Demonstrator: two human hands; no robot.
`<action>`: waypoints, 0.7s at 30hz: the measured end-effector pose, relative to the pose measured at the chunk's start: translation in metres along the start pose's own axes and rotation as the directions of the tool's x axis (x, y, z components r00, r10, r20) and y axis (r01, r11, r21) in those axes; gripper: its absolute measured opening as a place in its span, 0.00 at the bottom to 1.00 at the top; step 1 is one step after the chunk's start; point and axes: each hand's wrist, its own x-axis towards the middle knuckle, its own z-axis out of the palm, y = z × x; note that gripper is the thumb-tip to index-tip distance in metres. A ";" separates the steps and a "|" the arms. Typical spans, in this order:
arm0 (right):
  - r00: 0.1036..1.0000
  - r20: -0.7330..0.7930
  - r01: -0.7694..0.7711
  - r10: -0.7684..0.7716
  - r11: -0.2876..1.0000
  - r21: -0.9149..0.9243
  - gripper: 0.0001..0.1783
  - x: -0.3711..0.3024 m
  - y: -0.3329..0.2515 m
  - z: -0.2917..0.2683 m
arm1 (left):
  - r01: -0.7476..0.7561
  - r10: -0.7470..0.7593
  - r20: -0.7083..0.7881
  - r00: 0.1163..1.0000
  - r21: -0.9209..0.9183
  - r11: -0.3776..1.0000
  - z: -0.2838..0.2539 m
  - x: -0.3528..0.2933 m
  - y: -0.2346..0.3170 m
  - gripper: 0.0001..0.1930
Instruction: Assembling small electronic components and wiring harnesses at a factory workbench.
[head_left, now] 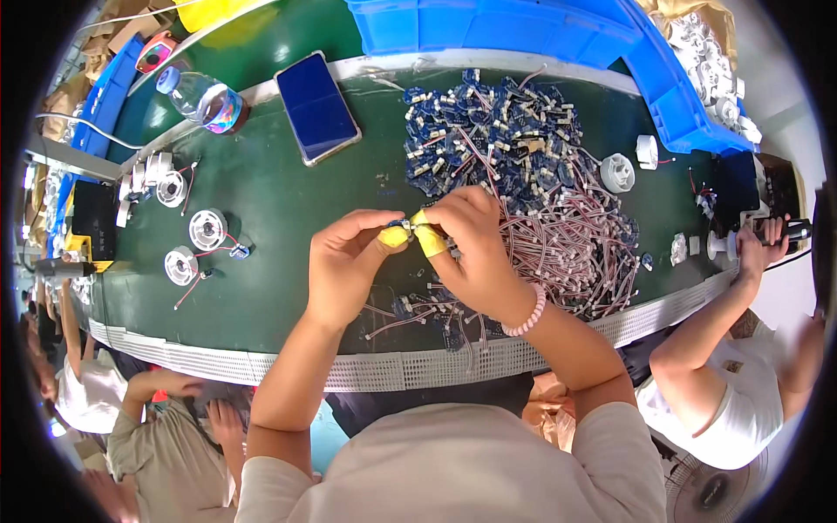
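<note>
My left hand pinches a small blue circuit board between thumb and fingers, over the middle of the green table. Opposite it, my right hand is closed, its yellow-wrapped fingertips meeting the board's edge. What the right fingers hold is mostly hidden; it may be a small connector. Yellow wrapping also covers the left thumb tip. Just beyond the right hand lies a heap of blue circuit boards. Beside that hand spreads a pile of red-and-white cables with white plugs. A few wired boards lie below my hands.
A phone and a drink bottle lie at the back left. White round housings sit on the left, more on the right. Blue bins line the back. A co-worker's hand grips a tool at right.
</note>
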 end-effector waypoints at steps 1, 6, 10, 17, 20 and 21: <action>1.000 0.017 0.000 0.000 1.000 0.000 0.11 -0.001 0.001 0.000 | -0.005 0.005 0.024 1.000 -0.009 1.000 -0.001 0.000 -0.001 0.11; 0.998 0.056 0.000 0.000 1.000 0.005 0.12 -0.008 -0.001 -0.003 | -0.011 0.009 0.105 0.994 0.015 1.000 -0.003 -0.008 -0.004 0.11; 0.998 0.068 0.010 -0.009 1.000 -0.021 0.12 -0.014 -0.006 -0.004 | -0.002 0.004 0.082 0.997 -0.018 1.000 -0.002 -0.014 -0.006 0.11; 0.997 -0.037 -0.067 0.066 0.998 -0.017 0.10 -0.022 -0.020 0.007 | -0.207 0.216 0.018 0.976 0.372 0.905 0.012 -0.019 -0.004 0.11; 0.994 -0.069 -0.081 0.080 0.997 -0.002 0.11 -0.027 -0.028 0.006 | -0.289 0.328 0.022 0.944 0.531 0.797 0.016 -0.020 -0.006 0.11; 0.996 -0.049 -0.075 0.075 0.997 0.010 0.11 -0.027 -0.027 0.004 | -0.291 0.329 0.024 0.944 0.526 0.799 0.016 -0.019 -0.008 0.11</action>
